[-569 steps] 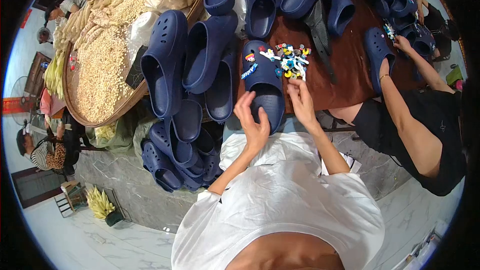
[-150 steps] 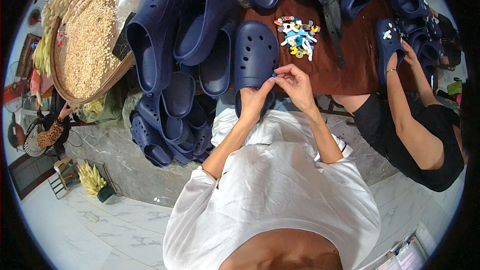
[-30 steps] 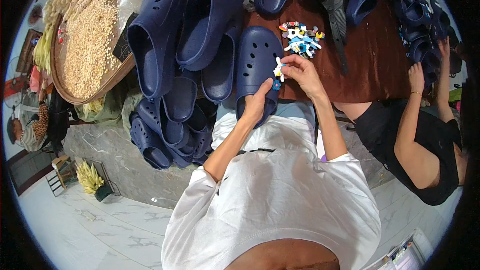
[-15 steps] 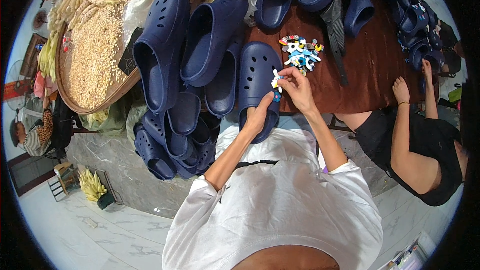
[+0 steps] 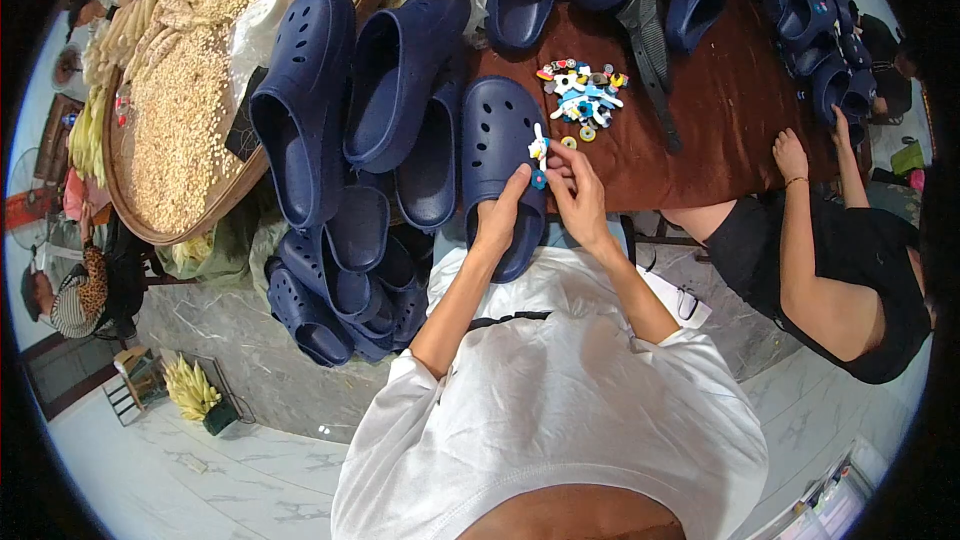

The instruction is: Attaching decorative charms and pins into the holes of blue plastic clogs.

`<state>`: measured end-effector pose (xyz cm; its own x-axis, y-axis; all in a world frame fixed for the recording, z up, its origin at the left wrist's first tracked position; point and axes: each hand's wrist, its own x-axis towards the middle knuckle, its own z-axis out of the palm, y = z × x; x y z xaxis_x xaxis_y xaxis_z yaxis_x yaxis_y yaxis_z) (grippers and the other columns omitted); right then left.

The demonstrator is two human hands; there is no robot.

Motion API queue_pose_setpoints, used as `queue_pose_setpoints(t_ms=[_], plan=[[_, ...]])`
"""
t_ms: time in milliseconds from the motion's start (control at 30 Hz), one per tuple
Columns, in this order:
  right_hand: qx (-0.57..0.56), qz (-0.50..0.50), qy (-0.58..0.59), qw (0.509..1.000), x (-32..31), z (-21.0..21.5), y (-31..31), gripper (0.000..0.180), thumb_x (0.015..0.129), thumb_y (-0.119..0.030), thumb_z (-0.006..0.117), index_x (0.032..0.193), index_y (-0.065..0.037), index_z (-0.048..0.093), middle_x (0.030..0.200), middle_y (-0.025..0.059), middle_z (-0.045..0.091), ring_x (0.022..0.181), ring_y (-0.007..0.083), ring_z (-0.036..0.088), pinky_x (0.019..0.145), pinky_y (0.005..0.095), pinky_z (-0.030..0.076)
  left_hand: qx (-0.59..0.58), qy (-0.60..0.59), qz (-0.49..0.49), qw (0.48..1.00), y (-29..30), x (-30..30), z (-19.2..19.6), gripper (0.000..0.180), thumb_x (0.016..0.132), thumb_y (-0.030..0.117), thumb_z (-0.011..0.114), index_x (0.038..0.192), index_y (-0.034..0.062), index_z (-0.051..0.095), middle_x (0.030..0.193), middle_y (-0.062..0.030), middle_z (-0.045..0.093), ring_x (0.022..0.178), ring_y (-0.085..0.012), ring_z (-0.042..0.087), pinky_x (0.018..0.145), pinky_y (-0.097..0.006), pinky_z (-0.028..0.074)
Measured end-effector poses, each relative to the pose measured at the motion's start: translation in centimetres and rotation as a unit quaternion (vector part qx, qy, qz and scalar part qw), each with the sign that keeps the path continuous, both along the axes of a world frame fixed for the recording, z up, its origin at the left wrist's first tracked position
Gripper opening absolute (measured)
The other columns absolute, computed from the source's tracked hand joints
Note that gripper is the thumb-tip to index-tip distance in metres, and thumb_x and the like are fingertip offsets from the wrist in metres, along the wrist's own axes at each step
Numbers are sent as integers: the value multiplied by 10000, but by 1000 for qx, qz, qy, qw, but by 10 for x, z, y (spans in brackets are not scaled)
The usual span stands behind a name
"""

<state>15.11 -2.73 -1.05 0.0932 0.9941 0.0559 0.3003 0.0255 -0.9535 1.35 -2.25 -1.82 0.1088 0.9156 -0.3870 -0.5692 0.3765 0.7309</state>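
Observation:
A navy clog with round vent holes lies toe away from me at the table's near edge, its heel over my lap. My left hand grips it, the fingers inside the opening and the thumb on top. On its right side sit a white figure-shaped charm and, just below, a small blue flower charm. My right hand is right beside these charms, its bent fingers and thumb a little apart, with nothing visible between them. Beyond it lies a pile of colourful charms.
More navy clogs crowd the left and far side. A dark strap lies on the brown tablecloth. At far left stands a round tray of pale kernels. To the right, another person's hand rests near more clogs.
My right fingers have come off the white charm and drawn slightly right; the charm stays on the clog. The whole view has shifted a little, and my left hand still holds the clog.

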Motion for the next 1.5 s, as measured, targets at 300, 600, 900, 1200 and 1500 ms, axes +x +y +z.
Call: queue_pose_setpoints(t_ms=[300, 600, 900, 1200, 1500], plan=[[9, -11, 49, 999, -4, -2, 10, 295, 898, -81, 643, 1185, -25, 598, 1002, 94, 575, 817, 128, 610, 705, 252, 532, -30, -29, 30, 999, -2, 5, 4, 389, 920, 125, 628, 1253, -46, 519, 1194, -115, 600, 1028, -179, 612, 892, -294, 504], [40, 48, -18, 998, 6, 16, 20, 320, 874, -57, 660, 1193, -62, 645, 1001, 73, 578, 830, 152, 643, 727, 261, 533, -17, -7, 18, 1000, -6, 3, 2, 354, 913, 105, 625, 1238, -2, 534, 1172, -94, 608, 1015, -174, 613, 901, -327, 496], [53, 2, -101, 993, 11, 5, -7, 269, 911, -95, 612, 1176, -48, 607, 1016, 130, 578, 814, 226, 645, 708, 322, 529, -83, -69, 44, 993, -6, 5, 33, 316, 911, 71, 608, 1206, -23, 540, 1100, -94, 619, 940, -194, 629, 844, -297, 520], [63, -29, -294, 953, 38, -8, 19, 283, 878, -156, 654, 1144, -70, 610, 1026, 139, 564, 935, 332, 605, 741, 432, 491, -90, -86, 55, 991, -8, 1, 12, 303, 893, 48, 624, 1182, -11, 553, 1077, -91, 620, 906, -183, 624, 826, -298, 523], [43, 1, -263, 964, 42, -3, 26, 233, 878, -139, 658, 1094, -59, 627, 981, 127, 586, 825, 301, 623, 717, 395, 500, -70, -149, 94, 982, -6, 0, 3, 327, 912, 102, 605, 1211, -15, 543, 1166, -112, 620, 1079, -215, 601, 950, -355, 481]])
